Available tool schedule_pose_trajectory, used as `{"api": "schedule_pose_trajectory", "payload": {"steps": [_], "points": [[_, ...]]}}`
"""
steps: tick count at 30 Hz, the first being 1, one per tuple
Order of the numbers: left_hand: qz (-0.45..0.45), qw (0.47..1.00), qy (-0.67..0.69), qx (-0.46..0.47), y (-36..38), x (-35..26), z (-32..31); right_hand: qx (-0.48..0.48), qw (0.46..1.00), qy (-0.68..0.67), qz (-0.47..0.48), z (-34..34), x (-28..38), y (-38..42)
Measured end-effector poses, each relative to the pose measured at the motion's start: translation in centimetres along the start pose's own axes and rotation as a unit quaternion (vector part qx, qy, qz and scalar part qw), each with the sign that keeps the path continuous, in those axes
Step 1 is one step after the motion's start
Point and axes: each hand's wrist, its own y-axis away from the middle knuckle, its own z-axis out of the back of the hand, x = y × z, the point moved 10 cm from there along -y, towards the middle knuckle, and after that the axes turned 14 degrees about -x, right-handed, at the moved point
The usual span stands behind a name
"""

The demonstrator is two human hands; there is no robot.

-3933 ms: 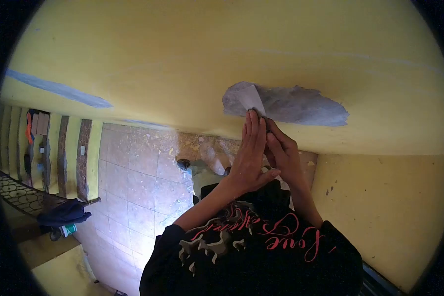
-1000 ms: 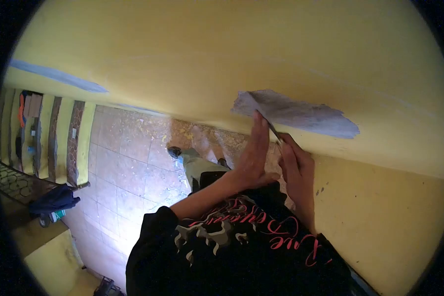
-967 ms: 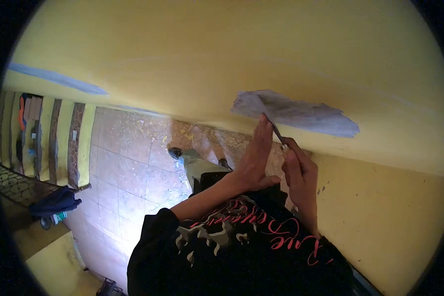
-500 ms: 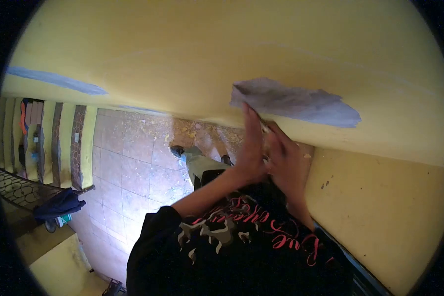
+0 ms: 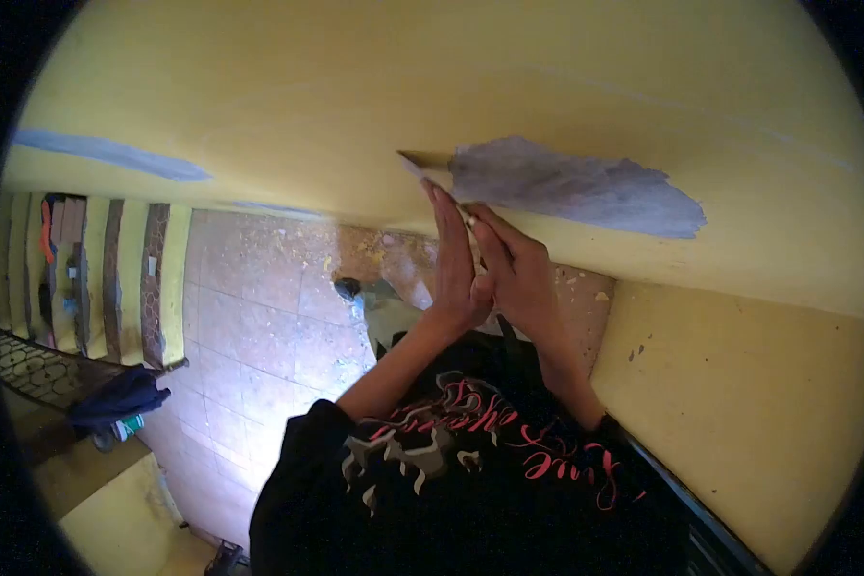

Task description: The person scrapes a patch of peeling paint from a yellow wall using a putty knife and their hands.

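Observation:
Both my hands are pressed together in front of the yellow wall [image 5: 317,106], closed on a scraper. Its thin pale blade [image 5: 413,166] sticks out past my left fingertips, its tip at the wall, and the handle is mostly hidden between my palms. My left hand [image 5: 454,269] lies along the tool with its fingers straight. My right hand [image 5: 520,274] wraps it from the other side with bent fingers. Just right of the blade is a ragged grey patch [image 5: 581,187] where the yellow coat is absent. The blade is over yellow paint left of this patch.
Another long grey strip [image 5: 115,156] runs along the wall at left. Yellow flakes lie on the tiled floor [image 5: 250,317] by the wall's foot. Stairs [image 5: 154,288] and a metal railing [image 5: 38,360] with a dark cloth [image 5: 120,396] are at left. A side wall [image 5: 730,394] closes the right.
My hands and the scraper have moved left together. The blade has gone from the left end of the grey patch onto the yellow paint beside it.

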Motion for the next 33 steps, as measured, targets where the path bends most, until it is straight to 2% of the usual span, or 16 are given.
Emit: {"api": "schedule_pose_trajectory", "payload": {"steps": [2, 4, 6, 7, 9, 12, 13, 15, 16, 18, 21, 25, 28, 30, 31, 33], "points": [[-0.246, 0.963, -0.088, 0.071, 1.3, -1.8, 0.3, -0.002, 1.000, 0.006, -0.030, 1.8, 0.5, 1.4], [-0.214, 0.968, -0.070, 0.112, 2.1, -2.3, -1.3, 0.017, 0.998, 0.028, -0.060, 4.0, 0.2, 2.0], [-0.173, 0.968, -0.066, 0.169, 3.0, -2.4, -3.2, 0.046, 0.966, 0.077, -0.244, 5.8, -3.3, 3.5], [-0.171, 0.969, -0.067, 0.166, 3.2, -2.4, -3.3, 0.050, 0.965, 0.078, -0.244, 6.1, -3.5, 3.9], [-0.168, 0.967, -0.083, 0.174, 3.2, -2.1, -3.6, 0.092, 0.989, 0.103, -0.062, 5.5, -1.0, 3.1], [-0.190, 0.966, -0.082, 0.153, 3.0, -2.6, -3.3, 0.063, 0.988, 0.142, -0.010, 4.9, -1.2, 2.6], [-0.189, 0.966, -0.083, 0.153, 3.0, -2.8, -3.3, 0.063, 0.988, 0.141, -0.010, 4.9, -0.9, 2.7], [-0.245, 0.956, -0.098, 0.131, 2.5, -4.3, -2.9, 0.068, 0.982, 0.067, -0.164, 4.4, -1.3, 2.9], [-0.247, 0.955, -0.098, 0.131, 2.3, -4.6, -3.0, 0.067, 0.982, 0.065, -0.162, 4.2, -1.4, 2.8], [-0.266, 0.948, -0.109, 0.136, 2.5, -5.1, -3.3, -0.004, 0.998, 0.066, 0.001, 5.2, 0.7, 2.3], [-0.265, 0.937, -0.135, 0.181, 3.4, -4.6, -5.0, -0.058, 0.996, 0.069, -0.011, 6.9, -0.1, 2.1], [-0.292, 0.937, -0.149, 0.125, 1.7, -5.2, -3.7, -0.022, 0.990, 0.104, -0.095, 5.3, -0.3, 0.9], [-0.284, 0.931, -0.167, 0.156, 2.2, -4.5, -4.2, -0.026, 0.994, 0.099, -0.029, 5.7, 1.7, 0.6], [-0.351, 0.919, -0.148, 0.098, 2.0, -5.4, -4.0, -0.021, 0.993, 0.109, -0.038, 5.5, 2.3, -0.2], [-0.344, 0.921, -0.149, 0.104, 2.5, -5.5, -3.9, -0.021, 0.993, 0.109, -0.047, 5.5, 2.6, 0.1], [-0.298, 0.949, -0.082, 0.054, 0.7, -6.1, -1.8, 0.009, 0.996, 0.088, 0.021, 4.1, 4.9, -0.3]]}}
